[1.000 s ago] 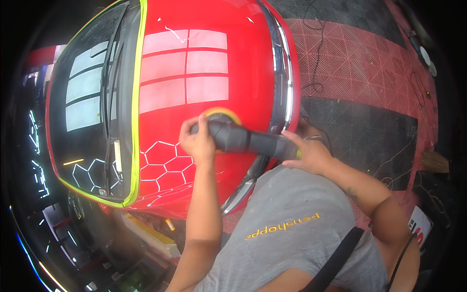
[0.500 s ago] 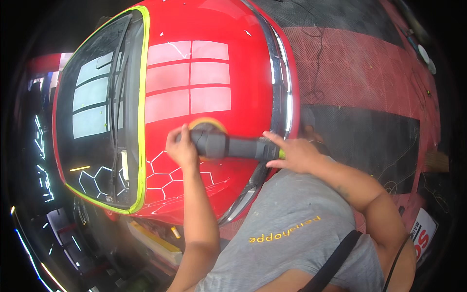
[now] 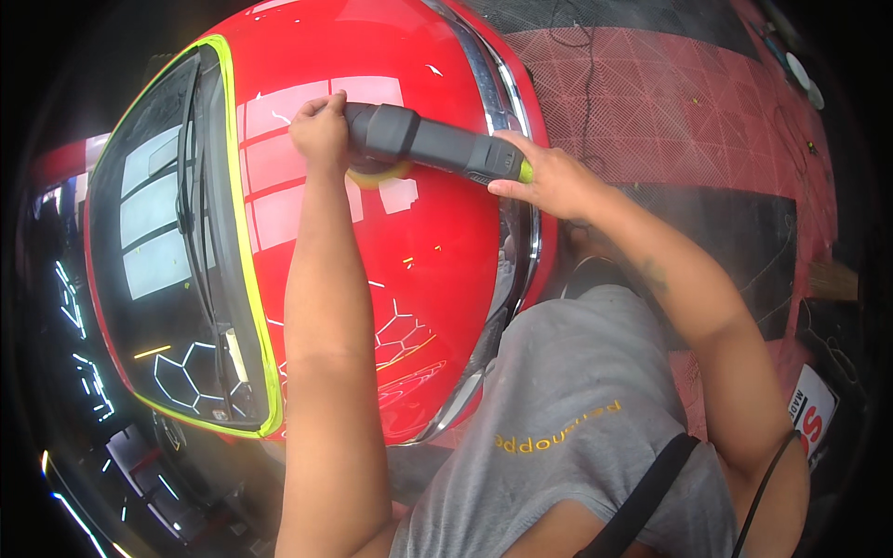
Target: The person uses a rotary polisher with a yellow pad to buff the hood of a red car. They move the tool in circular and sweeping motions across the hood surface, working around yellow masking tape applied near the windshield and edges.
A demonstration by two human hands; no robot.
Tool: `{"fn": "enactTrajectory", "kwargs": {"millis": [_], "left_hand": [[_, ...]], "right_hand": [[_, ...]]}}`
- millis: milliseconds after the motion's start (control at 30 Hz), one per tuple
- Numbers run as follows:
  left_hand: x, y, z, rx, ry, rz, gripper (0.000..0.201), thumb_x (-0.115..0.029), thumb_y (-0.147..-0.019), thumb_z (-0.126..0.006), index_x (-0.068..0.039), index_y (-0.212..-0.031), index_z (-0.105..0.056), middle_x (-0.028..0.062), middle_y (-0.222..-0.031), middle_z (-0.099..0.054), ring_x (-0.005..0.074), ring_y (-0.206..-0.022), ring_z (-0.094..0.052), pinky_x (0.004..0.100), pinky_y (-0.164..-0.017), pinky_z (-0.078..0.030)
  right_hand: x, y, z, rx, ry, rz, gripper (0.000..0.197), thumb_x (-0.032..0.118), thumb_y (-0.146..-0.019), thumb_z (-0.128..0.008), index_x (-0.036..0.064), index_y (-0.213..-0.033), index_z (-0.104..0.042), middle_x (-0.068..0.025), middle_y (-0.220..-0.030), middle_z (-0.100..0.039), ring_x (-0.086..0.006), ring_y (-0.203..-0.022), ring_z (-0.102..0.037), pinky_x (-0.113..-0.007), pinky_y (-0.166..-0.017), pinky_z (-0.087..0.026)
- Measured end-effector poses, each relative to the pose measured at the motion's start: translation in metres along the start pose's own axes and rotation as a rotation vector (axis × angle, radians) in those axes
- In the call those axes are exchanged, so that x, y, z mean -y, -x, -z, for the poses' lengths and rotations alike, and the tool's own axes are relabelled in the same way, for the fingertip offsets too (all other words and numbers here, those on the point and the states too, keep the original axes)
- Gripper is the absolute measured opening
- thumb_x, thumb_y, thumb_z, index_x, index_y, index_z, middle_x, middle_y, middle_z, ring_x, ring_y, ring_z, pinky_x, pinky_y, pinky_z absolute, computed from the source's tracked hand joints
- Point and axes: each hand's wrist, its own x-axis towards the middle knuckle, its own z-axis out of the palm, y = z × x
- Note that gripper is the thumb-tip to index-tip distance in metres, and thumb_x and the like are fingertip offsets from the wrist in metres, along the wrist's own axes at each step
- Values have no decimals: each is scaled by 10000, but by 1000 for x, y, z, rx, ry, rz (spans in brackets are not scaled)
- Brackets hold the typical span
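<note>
A glossy red car bonnet (image 3: 437, 242) fills the middle of the view. On it rests a dark grey handheld polisher (image 3: 428, 141) with a yellow pad (image 3: 377, 173) pressed flat to the paint. My left hand (image 3: 321, 130) grips the head of the polisher from above. My right hand (image 3: 549, 177) holds the rear end of its handle, near the bonnet's chrome edge. Both arms reach out from the lower edge of the view.
The windscreen (image 3: 167, 251) with yellow trim and wipers lies to the left. A chrome strip (image 3: 507, 112) runs along the bonnet's right edge. Red tiled floor (image 3: 670, 102) with a dark mat (image 3: 744, 242) lies to the right. A black strap crosses my grey shirt.
Both hands have pushed the polisher away from me along the bonnet, from the hexagon-patterned part to the area with the window reflections.
</note>
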Motion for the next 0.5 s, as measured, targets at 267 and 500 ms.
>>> {"fn": "enactTrajectory", "kwargs": {"millis": [267, 500], "left_hand": [[44, 101, 68, -116, -137, -131, 257, -198, -924, -877, 37, -941, -775, 86, -874, -727, 167, -825, -631, 351, -787, -529], [77, 239, 154, -231, -77, -75, 193, -145, -969, -837, 33, -951, -763, 77, -920, -744, 158, -850, -656, 330, -804, -543]], "right_hand": [[-5, 74, -43, 133, 92, 39, 963, 763, -936, -682, 269, -1675, -310, -283, -1022, -764, -491, -1009, -767, -573, -918, -619], [9, 160, -99, 334, 216, 65, 1061, 789, -900, -703, 269, -1715, -266, -217, -921, -761, -398, -853, -789, -497, -759, -646]]}}
